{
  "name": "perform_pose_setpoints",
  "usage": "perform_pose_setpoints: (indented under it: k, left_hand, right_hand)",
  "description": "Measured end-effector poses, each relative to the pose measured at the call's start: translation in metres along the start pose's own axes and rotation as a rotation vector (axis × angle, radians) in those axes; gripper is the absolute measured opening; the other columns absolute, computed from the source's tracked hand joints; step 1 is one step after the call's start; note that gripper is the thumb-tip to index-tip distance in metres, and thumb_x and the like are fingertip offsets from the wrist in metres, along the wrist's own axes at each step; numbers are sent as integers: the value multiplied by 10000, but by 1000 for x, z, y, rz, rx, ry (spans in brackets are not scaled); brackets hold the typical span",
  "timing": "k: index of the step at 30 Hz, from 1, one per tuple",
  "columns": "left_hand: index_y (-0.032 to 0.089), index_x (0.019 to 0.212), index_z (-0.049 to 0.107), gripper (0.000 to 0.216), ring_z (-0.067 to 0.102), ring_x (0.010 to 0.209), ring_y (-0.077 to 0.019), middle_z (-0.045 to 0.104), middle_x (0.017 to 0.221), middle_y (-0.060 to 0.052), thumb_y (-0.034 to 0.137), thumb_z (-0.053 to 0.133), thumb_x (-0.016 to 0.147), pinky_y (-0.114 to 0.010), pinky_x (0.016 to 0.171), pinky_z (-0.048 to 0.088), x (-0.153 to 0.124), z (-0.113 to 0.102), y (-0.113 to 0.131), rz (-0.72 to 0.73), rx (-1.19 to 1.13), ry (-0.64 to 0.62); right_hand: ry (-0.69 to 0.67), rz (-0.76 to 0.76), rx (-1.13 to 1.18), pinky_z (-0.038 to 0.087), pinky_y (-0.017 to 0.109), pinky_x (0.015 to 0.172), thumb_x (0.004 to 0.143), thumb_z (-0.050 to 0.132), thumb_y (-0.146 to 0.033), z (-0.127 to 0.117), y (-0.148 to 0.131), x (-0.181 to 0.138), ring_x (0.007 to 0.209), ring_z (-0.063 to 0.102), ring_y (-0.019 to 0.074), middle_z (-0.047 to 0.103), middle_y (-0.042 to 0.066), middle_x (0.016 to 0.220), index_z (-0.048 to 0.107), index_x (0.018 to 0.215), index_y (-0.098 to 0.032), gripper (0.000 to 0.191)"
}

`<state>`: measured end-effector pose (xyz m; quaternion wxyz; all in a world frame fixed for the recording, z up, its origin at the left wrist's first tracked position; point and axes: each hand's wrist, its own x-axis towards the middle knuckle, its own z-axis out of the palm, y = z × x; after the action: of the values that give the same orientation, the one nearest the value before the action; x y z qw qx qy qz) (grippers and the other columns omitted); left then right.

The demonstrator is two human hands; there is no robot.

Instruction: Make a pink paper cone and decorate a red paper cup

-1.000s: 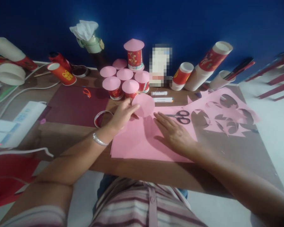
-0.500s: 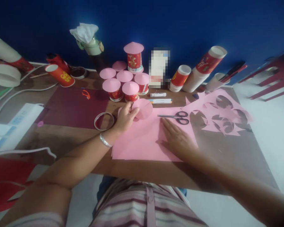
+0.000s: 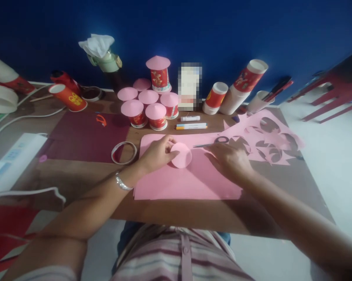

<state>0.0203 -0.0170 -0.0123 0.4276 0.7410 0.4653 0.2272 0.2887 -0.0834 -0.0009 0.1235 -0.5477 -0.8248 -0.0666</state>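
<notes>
My left hand (image 3: 161,153) pinches a small pink paper disc (image 3: 182,157) between thumb and fingers, above a stack of pink paper sheets (image 3: 176,183). My right hand (image 3: 233,158) lies over the dark-handled scissors (image 3: 222,139), with its fingers at the handles. One handle loop and the blades show beyond the fingers; the other loop is hidden beneath the hand. The blades point left toward the disc. Pink paper with round holes cut out (image 3: 253,154) spreads to the right of my right hand.
Red paper cups with pink cone tops (image 3: 157,111) stand grouped at the back. Markers (image 3: 191,126) lie before them. A tape roll (image 3: 123,152) is left of the sheets. Stacked cups (image 3: 243,88) lean at back right, and a power strip (image 3: 16,158) lies at left.
My left hand has brought the paper disc lower and nearer to me. My right hand has moved from the sheets onto the scissors' handles, and the scissors have shifted slightly.
</notes>
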Motion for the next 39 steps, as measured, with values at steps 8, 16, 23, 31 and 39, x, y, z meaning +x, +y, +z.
perform_pose_setpoints:
  k: [8,16,23,31,39]
  left_hand:
    - [188,797,731,289,618,718,-220,687,809,-84,322,551,980,-354,654,392,6,-15,2,200,624,217]
    - [177,990,752,201,639,817,-203,700,982,-91,219,556,991,-336,683,441,35,10,13,295,549,174]
    - [160,962,699,97,646,848,-177,667,996,-90,188,607,955,-315,779,536,55,17,0,361,253,258]
    - [156,1222,622,444,683,784,-142,713,1147,-117,405,764,883,-269,689,544,48,14,0,216,-202,229]
    - [157,1119,758,226,669,765,-148,770,959,-87,301,721,949,-272,708,534,51,14,-7,369,43,240]
  right_hand:
    - [-88,91,-139,303,330,572,1000,440,-155,27,22,78,799,615,217,736,126,958,748,804,-169,366]
    - [-145,73,-113,378,346,642,1002,373,-93,31,24,122,1046,587,295,725,175,1124,745,1109,-146,390]
    - [-173,62,-52,468,384,784,928,501,-61,33,24,143,1034,638,314,764,204,1038,759,1035,-108,283]
    - [-47,347,1267,593,355,732,850,753,-434,31,12,103,783,719,203,767,70,903,625,968,-194,296]
    - [23,447,1613,473,242,542,778,869,-492,52,2,87,576,562,102,655,-22,672,716,871,-177,361]
